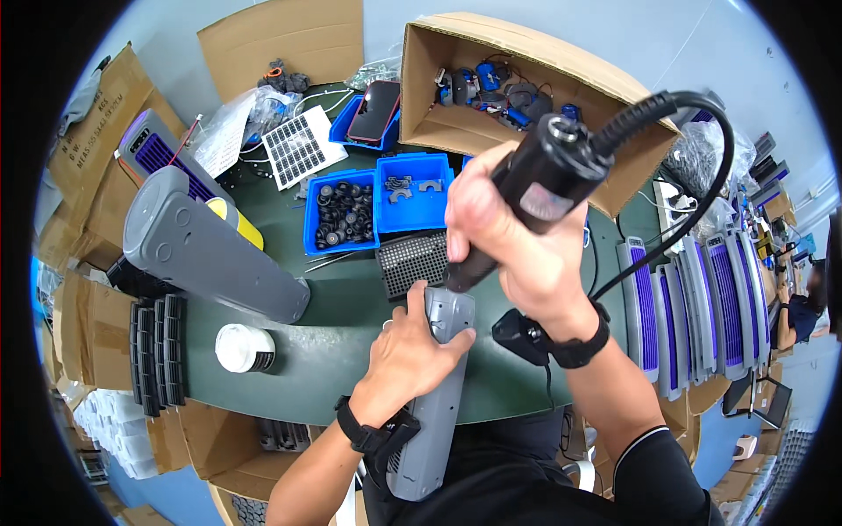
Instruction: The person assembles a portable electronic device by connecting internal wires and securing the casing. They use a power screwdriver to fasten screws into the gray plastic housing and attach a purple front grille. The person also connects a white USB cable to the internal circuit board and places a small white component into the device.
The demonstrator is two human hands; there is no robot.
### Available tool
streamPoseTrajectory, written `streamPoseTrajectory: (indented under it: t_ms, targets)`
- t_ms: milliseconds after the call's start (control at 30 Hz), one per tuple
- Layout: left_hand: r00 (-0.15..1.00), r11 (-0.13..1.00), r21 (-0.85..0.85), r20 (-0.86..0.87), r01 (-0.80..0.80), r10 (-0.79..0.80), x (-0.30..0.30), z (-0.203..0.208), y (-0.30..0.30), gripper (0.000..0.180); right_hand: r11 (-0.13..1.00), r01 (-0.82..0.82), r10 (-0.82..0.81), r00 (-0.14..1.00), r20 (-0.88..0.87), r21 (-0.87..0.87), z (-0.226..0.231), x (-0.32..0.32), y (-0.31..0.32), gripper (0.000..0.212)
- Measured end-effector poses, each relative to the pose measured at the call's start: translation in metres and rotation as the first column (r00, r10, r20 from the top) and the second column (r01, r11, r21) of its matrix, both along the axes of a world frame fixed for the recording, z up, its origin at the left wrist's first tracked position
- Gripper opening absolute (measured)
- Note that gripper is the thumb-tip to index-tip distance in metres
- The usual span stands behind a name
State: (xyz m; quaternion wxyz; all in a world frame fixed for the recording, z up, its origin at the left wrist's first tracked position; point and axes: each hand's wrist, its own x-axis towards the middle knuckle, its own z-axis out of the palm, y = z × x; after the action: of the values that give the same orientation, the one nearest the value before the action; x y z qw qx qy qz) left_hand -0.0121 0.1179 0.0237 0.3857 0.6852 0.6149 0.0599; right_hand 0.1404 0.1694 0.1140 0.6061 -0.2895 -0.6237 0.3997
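Note:
My right hand [531, 254] is wrapped round a black electric screwdriver [561, 167], a thick cylinder with a cord curving off its top. Its tip points down at the far end of a long grey plastic housing [430, 430]; whether it touches a screw is hidden. My left hand [408, 355] grips that same housing, thumb on the right side and fingers toward the far end. The housing lies across the table's near edge, its lower end toward my lap. Just beyond it sits a black perforated panel [408, 267].
Blue bins hold black round parts [344, 215] and grey clips [403, 188]. Left are another grey housing [215, 250], a white jar [241, 349] and black slatted parts [158, 355]. Purple-grey panels [693, 307] stand right. Behind is a cardboard box [491, 53] of motors.

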Motion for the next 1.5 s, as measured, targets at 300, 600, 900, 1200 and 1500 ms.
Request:
streamPoseTrajectory:
  t_ms: [300,600,900,1200,1500]
  targets:
    - [0.999,1.000,-0.019,-0.046,0.006,-0.007,0.009,0.001,0.001,0.097,0.993,0.027,-0.023,0.999,0.035,-0.112,-0.012,-0.015,-0.017,0.026]
    - [0.996,0.996,0.052,0.050,0.072,-0.075,0.003,-0.039,0.004,0.099,0.993,-0.022,0.016,0.999,-0.049,-0.120,-0.012,-0.036,-0.024,0.028]
    - [0.973,0.976,0.204,0.200,0.070,-0.111,0.003,-0.039,0.006,0.083,0.974,-0.227,0.227,0.960,0.163,-0.020,-0.018,-0.017,-0.010,0.031]
    - [0.975,0.983,0.160,0.216,-0.089,0.053,-0.033,0.018,-0.024,0.102,0.984,-0.167,0.174,0.976,-0.132,0.058,-0.010,-0.017,0.010,0.028]
    - [0.881,0.880,0.311,0.425,-0.358,0.208,-0.061,0.023,-0.095,0.103,0.994,0.018,-0.035,0.987,-0.154,-0.106,-0.065,-0.038,0.056,0.023]
